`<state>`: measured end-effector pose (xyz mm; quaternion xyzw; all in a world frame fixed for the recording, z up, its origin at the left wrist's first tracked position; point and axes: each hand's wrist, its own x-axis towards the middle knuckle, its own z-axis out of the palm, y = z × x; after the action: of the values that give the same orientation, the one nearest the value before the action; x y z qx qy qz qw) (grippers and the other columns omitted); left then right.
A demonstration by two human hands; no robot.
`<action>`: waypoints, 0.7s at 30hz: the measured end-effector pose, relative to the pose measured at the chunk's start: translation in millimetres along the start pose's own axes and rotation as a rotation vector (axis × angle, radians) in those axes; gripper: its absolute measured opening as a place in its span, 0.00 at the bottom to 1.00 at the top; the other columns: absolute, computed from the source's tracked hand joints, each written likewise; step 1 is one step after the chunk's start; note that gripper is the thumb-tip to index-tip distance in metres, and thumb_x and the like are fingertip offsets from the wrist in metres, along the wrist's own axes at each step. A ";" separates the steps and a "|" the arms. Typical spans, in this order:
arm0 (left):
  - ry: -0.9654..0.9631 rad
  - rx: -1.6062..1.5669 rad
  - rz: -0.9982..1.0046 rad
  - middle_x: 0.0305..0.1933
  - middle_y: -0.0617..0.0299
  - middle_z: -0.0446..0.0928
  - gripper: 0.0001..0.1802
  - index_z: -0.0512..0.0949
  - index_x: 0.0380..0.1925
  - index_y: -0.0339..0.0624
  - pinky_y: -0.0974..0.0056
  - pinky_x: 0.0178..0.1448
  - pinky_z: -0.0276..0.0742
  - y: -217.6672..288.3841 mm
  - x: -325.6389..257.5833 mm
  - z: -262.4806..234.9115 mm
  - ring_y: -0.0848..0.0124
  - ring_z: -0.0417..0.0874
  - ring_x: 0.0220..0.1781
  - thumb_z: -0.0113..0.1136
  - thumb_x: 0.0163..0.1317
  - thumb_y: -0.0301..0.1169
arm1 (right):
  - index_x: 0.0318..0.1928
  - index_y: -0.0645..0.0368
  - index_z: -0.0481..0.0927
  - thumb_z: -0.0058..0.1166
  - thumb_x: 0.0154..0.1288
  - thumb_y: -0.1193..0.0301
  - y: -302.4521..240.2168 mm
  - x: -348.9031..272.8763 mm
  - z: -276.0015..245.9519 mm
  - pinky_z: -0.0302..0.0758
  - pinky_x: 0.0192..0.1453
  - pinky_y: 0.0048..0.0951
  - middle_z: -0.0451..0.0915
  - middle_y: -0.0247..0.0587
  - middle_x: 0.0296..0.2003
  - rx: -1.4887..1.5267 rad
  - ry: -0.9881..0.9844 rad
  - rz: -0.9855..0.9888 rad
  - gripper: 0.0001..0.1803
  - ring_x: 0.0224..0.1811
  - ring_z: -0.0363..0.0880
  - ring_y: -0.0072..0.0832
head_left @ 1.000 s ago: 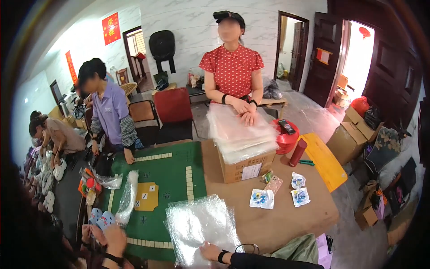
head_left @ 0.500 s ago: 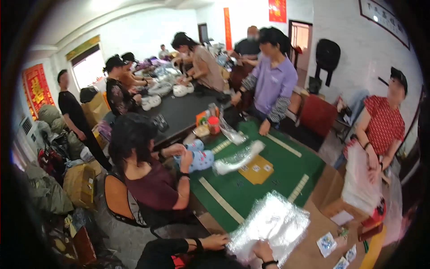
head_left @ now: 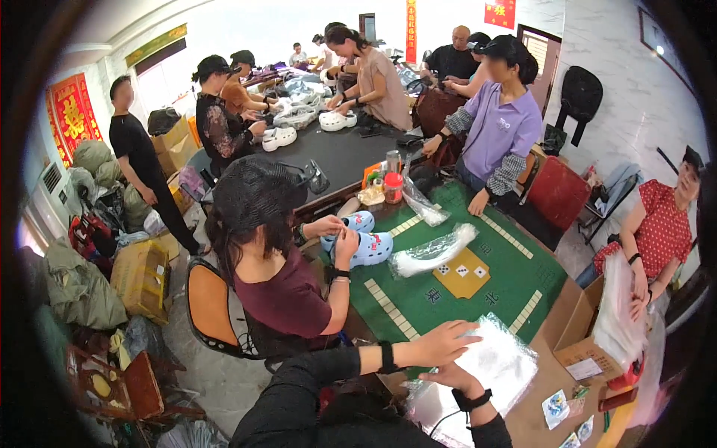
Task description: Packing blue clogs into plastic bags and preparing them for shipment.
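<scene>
Since before, view swung left; left hand (head_left: 441,345) and right hand (head_left: 457,381) lie flat, gripping nothing, on bags (head_left: 497,364) (light, slippery; pinch an edge).

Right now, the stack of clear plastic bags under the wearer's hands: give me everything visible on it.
The stack of clear plastic bags is a flat pile of thin, glossy, see-through film, crinkled and catching white glare. It lies flat, partly on the green mat and partly on the brown tabletop, one corner pointing away from the wearer. The left hand rests spread on its near edge; the right hand presses on it lower down. No contents can be made out inside the bags.
</scene>
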<state>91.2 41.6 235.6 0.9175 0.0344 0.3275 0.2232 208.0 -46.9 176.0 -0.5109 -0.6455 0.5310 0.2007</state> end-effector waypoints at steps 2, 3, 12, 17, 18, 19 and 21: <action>0.085 -0.009 0.087 0.57 0.52 0.65 0.22 0.70 0.52 0.45 0.55 0.58 0.66 7.3 10.6 -6.5 0.55 0.68 0.55 0.53 0.54 0.27 | 0.67 0.57 0.52 0.60 0.57 0.56 -43.0 13.3 -0.6 0.57 0.66 0.31 0.60 0.43 0.64 0.072 -0.055 -0.321 0.44 0.63 0.60 0.29; 0.091 -0.008 0.076 0.57 0.52 0.65 0.22 0.70 0.52 0.45 0.55 0.58 0.66 8.1 12.7 -8.2 0.55 0.68 0.55 0.53 0.54 0.27 | 0.67 0.57 0.52 0.60 0.57 0.56 -55.5 16.5 0.5 0.57 0.66 0.31 0.60 0.43 0.64 0.073 -0.067 -0.318 0.44 0.63 0.60 0.29; 0.317 -0.352 -0.116 0.54 0.53 0.66 0.19 0.71 0.49 0.47 0.56 0.57 0.67 34.5 34.6 10.2 0.54 0.68 0.55 0.54 0.55 0.24 | 0.60 0.66 0.65 0.53 0.61 0.53 -19.9 -2.4 18.9 0.59 0.65 0.33 0.68 0.42 0.58 0.272 -0.085 -0.197 0.35 0.61 0.63 0.32; 0.178 0.058 0.057 0.53 0.51 0.69 0.19 0.73 0.47 0.42 0.56 0.57 0.68 39.2 18.4 13.8 0.56 0.70 0.54 0.54 0.53 0.24 | 0.57 0.67 0.67 0.49 0.63 0.49 -11.8 -5.5 27.5 0.63 0.61 0.29 0.72 0.43 0.54 0.262 -0.115 -0.158 0.34 0.57 0.67 0.29; 0.221 0.140 0.158 0.51 0.49 0.69 0.20 0.73 0.46 0.40 0.55 0.57 0.68 39.1 14.9 19.4 0.54 0.70 0.53 0.56 0.49 0.24 | 0.57 0.67 0.67 0.49 0.63 0.49 -7.9 -6.1 30.4 0.63 0.61 0.29 0.72 0.43 0.54 0.258 -0.135 -0.168 0.34 0.57 0.67 0.29; 0.224 0.157 0.146 0.51 0.49 0.69 0.20 0.73 0.46 0.40 0.55 0.57 0.68 38.2 8.4 22.2 0.54 0.70 0.53 0.56 0.49 0.24 | 0.58 0.67 0.66 0.48 0.64 0.48 -4.2 -7.5 33.6 0.62 0.62 0.29 0.72 0.42 0.54 0.250 -0.145 -0.143 0.35 0.58 0.67 0.29; 0.159 0.192 0.176 0.51 0.48 0.69 0.20 0.73 0.45 0.39 0.53 0.57 0.67 40.7 -1.9 21.6 0.53 0.70 0.54 0.56 0.48 0.24 | 0.58 0.67 0.66 0.46 0.64 0.47 -1.9 -8.6 39.8 0.61 0.62 0.29 0.71 0.42 0.54 0.237 -0.170 -0.125 0.36 0.58 0.66 0.29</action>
<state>99.6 -3.6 237.2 0.9052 0.0027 0.4127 0.1012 178.7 -73.3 166.0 -0.3957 -0.6233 0.6314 0.2370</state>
